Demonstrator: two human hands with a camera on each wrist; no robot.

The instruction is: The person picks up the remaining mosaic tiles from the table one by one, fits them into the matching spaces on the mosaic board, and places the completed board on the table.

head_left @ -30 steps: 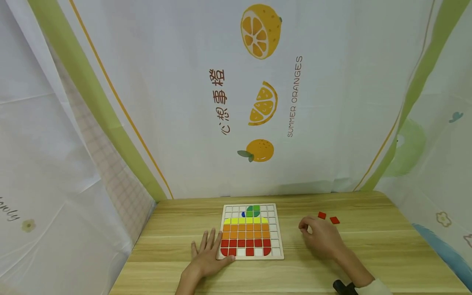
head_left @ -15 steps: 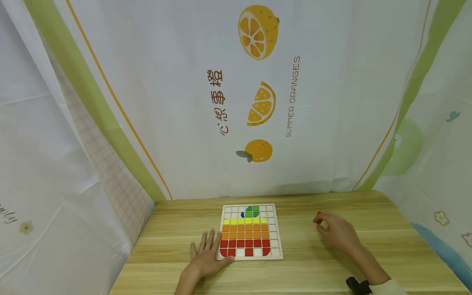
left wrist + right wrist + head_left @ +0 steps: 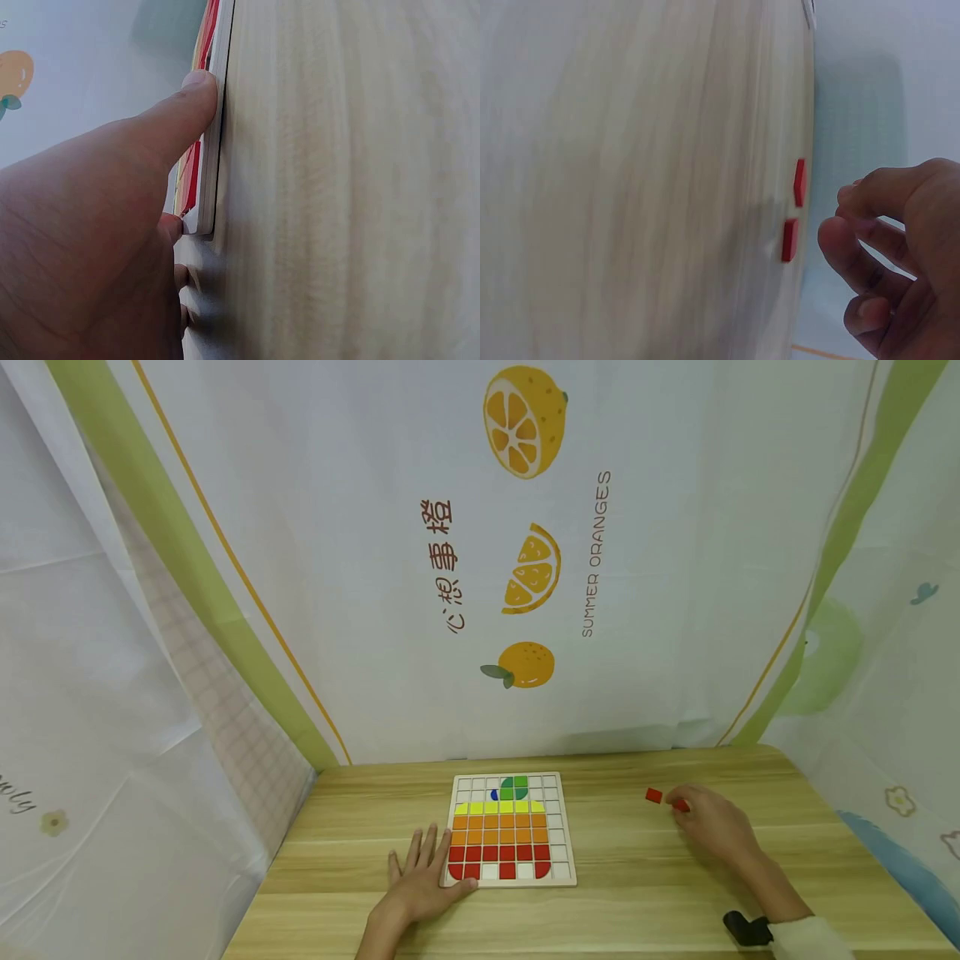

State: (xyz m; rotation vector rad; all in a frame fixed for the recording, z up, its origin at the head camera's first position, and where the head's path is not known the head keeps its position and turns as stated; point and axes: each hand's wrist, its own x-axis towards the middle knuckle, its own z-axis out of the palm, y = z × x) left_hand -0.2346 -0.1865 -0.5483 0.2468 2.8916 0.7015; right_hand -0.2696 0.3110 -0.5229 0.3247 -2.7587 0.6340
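A square grid board (image 3: 558, 860) lies on the table, filled with coloured tiles in green, blue, yellow, orange and red rows. My left hand (image 3: 416, 883) rests at its lower left corner with fingers spread; in the left wrist view the thumb (image 3: 196, 94) lies on the board's near edge. Over to the right, my right hand (image 3: 716, 828) hovers with bent fingers and nothing between them. Two loose red tiles lie by it: one red tile (image 3: 799, 182) and a second red tile (image 3: 790, 240). In the head view the fingertips partly cover the nearer one.
The wooden table (image 3: 600, 918) ends at the back against a white curtain (image 3: 645, 693) printed with oranges. More cloth hangs on the left and right. A black strap-like device (image 3: 746, 928) sits on the right wrist.
My right hand has moved to the right, passing over the left loose tile to the right one. Both tiles still lie on the table. The left hand stays in place.
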